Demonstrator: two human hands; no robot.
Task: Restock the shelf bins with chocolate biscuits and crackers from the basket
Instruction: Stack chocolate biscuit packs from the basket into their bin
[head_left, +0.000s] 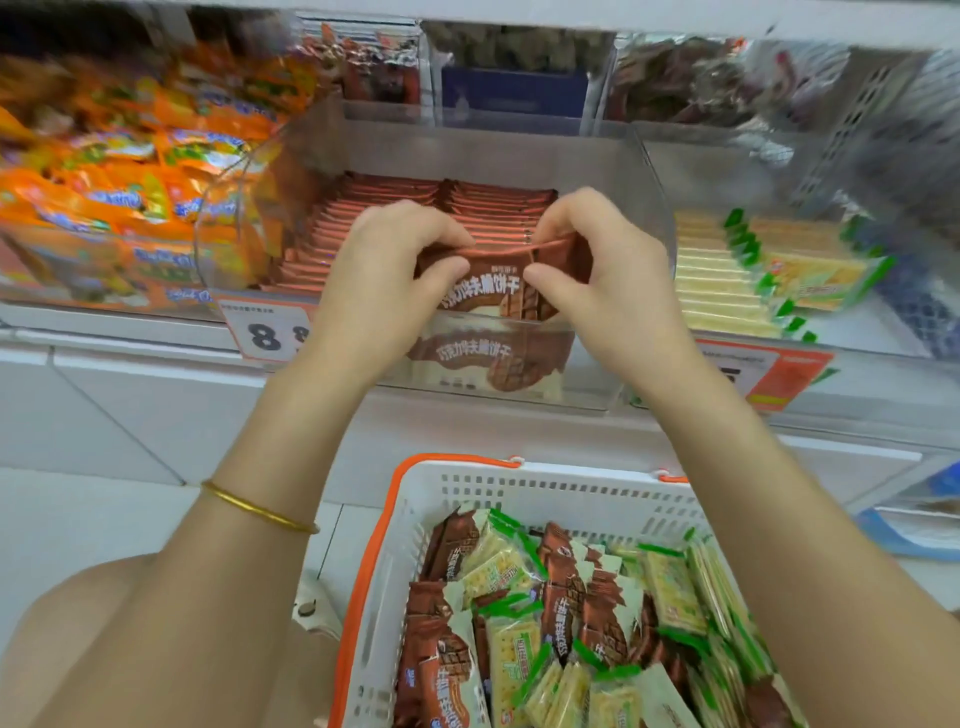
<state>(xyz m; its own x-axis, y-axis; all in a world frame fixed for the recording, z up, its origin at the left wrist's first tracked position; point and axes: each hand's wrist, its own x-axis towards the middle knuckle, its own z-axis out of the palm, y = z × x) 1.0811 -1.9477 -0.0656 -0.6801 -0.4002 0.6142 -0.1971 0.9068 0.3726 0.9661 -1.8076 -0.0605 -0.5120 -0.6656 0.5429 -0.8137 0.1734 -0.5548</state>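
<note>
head, chocolate biscuits (500, 290), price tag (266, 332) "8"

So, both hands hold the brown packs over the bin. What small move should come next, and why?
Probably lower the chocolate biscuit packs down into the front of the clear bin, against the rows standing on edge there. The left hand and right hand pinch the packs together just above its front wall, so only a short drop seems needed.

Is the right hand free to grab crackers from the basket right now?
Probably not yet: both the right hand and left hand grip chocolate biscuit packs over the bin. The basket below lies open.
</note>
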